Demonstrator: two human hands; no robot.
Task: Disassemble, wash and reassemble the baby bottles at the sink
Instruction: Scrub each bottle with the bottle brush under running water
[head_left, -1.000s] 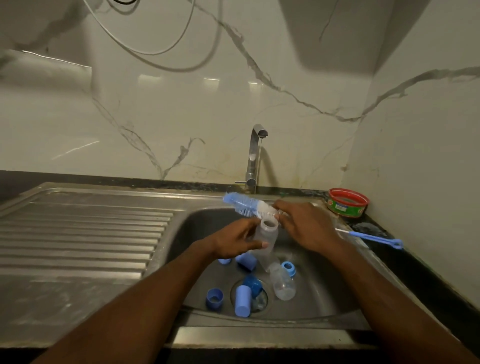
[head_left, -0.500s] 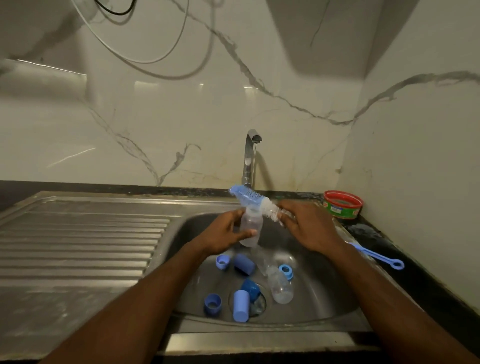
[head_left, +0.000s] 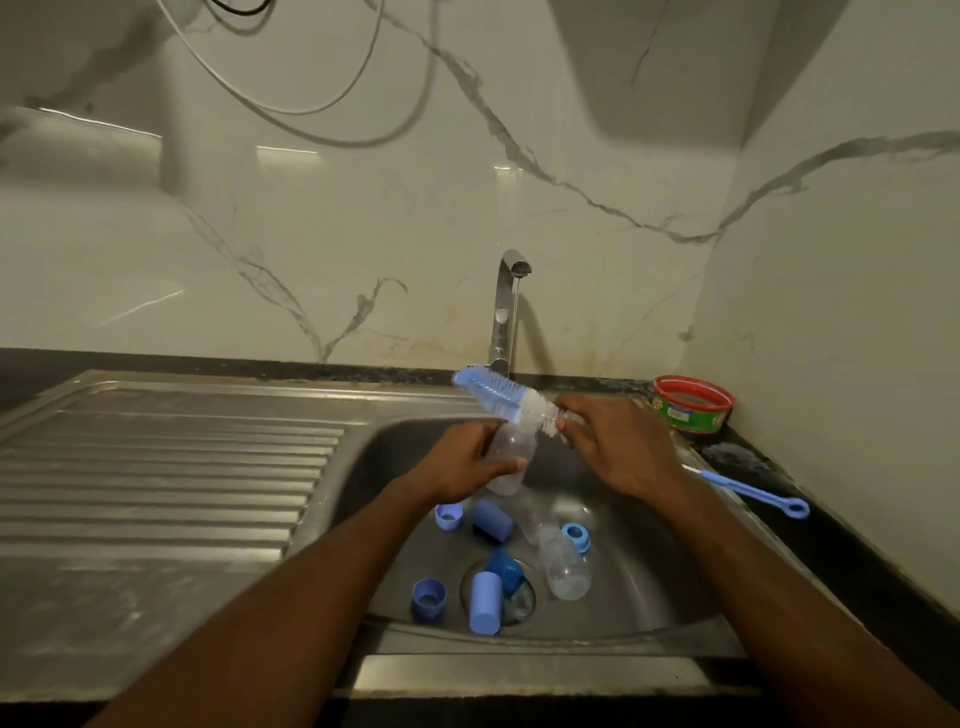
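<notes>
Over the sink basin, my left hand grips a clear baby bottle, held upright with its mouth up. My right hand grips the handle of a blue and white bottle brush, whose bristle head lies across just above the bottle's mouth, pointing left. A second clear bottle lies on the basin floor. Around it lie blue caps and blue rings, several in all.
The tap stands behind the basin, and no water shows under it. A ribbed steel drainboard lies to the left. On the dark counter at right sit a red and green tub and a thin blue brush.
Both hands have risen with the bottle and brush. The bottle has turned more upright, and the brush head now sits above its mouth.
</notes>
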